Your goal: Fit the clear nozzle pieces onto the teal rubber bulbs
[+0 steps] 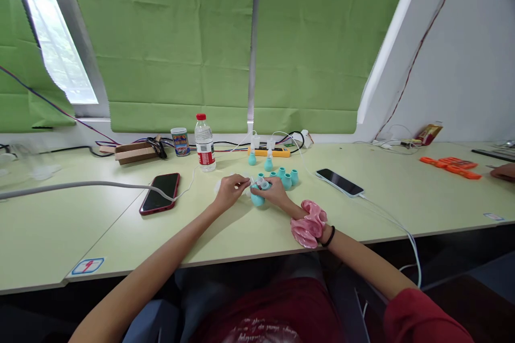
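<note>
My right hand (277,193) is wrapped round a teal rubber bulb (258,200) just above the table, with a clear plastic piece (263,184) at its top. Close to the bulb's left side, the fingertips of my left hand (230,192) are pinched together; what they hold is too small to make out. Several open-necked teal bulbs (286,180) stand just beyond my right hand. Behind them are two teal bulbs fitted with clear tops, one on the left (252,159) and one on the right (268,163). Whitish translucent pieces lie partly hidden behind my left hand.
A water bottle (205,144), a can (181,142) and an open cardboard box (137,153) stand at the back. Phones lie left (160,193) and right (340,182), with cables. Orange-handled tools (450,165) and another person's hand (505,171) are far right.
</note>
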Tool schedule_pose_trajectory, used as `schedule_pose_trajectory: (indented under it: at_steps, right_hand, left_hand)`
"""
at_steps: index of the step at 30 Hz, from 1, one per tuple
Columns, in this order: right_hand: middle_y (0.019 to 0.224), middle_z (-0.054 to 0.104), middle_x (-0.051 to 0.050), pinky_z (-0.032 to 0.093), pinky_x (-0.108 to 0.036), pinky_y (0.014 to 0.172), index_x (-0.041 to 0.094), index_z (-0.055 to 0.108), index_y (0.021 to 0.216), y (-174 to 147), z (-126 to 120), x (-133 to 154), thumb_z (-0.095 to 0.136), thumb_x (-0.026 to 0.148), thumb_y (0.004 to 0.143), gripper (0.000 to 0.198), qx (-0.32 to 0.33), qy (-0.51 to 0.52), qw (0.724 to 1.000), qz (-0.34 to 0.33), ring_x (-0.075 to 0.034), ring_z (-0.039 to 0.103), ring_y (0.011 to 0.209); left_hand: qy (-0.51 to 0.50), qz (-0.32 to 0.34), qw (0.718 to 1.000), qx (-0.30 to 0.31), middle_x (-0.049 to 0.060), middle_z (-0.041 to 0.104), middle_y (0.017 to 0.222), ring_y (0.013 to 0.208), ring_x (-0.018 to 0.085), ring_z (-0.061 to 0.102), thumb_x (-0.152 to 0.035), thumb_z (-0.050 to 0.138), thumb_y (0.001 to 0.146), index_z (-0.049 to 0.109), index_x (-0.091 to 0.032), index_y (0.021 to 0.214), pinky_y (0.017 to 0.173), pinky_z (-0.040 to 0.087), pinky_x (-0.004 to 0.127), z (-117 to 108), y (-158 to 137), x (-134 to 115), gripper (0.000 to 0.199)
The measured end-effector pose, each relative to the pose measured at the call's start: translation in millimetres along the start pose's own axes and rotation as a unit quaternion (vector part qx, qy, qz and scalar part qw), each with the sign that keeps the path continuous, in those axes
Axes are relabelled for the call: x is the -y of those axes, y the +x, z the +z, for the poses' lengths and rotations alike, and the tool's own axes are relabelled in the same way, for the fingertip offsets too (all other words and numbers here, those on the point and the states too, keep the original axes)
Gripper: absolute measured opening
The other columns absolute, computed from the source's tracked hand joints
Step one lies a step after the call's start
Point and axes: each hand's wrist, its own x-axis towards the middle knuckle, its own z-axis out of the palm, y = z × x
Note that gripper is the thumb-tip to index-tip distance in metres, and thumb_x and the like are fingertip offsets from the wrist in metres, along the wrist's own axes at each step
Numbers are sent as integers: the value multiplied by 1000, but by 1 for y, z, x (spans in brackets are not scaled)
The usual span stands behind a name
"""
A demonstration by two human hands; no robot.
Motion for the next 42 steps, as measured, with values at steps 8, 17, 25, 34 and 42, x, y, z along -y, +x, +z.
schedule_pose_trajectory:
  at_steps: [8,17,25,34,42]
  right_hand:
    - [49,35,4,26,-19,44,15,43,49,-1,1,1,61,41,56,32,-10,-4,1000,2,-8,30,47]
    - [49,37,4,27,-19,44,14,46,51,0,1,0,60,41,57,30,-9,-5,1000,2,-8,32,47]
    - [50,36,4,28,-19,46,15,43,49,-3,-4,10,59,38,58,29,7,-20,1000,-12,-8,32,48]
    - [49,35,4,25,-20,45,15,41,48,-3,-3,11,59,37,57,29,8,-30,999,-13,-8,31,48]
    - [48,35,5,26,-20,46,15,42,48,-4,-3,14,58,33,58,27,8,-24,999,-25,-8,32,49]
  left_hand:
    - [-36,-8,999,-27,5,67,66,58,14,61,-25,55,74,65,-14,73,51,52,22,0,-2,0,16]
    - [12,56,998,-33,7,66,69,64,16,59,-23,52,76,64,-17,70,58,50,29,5,-3,5,15]
    - [74,80,994,6,4,63,65,60,13,56,-19,48,79,61,-16,75,53,48,24,-5,2,4,14]
    - [203,141,964,94,8,57,64,68,19,51,-14,38,82,56,-15,70,53,43,29,-7,4,0,21]
    - [236,154,954,105,6,54,64,65,18,49,-13,40,79,51,-15,70,54,42,28,-10,4,-4,15]
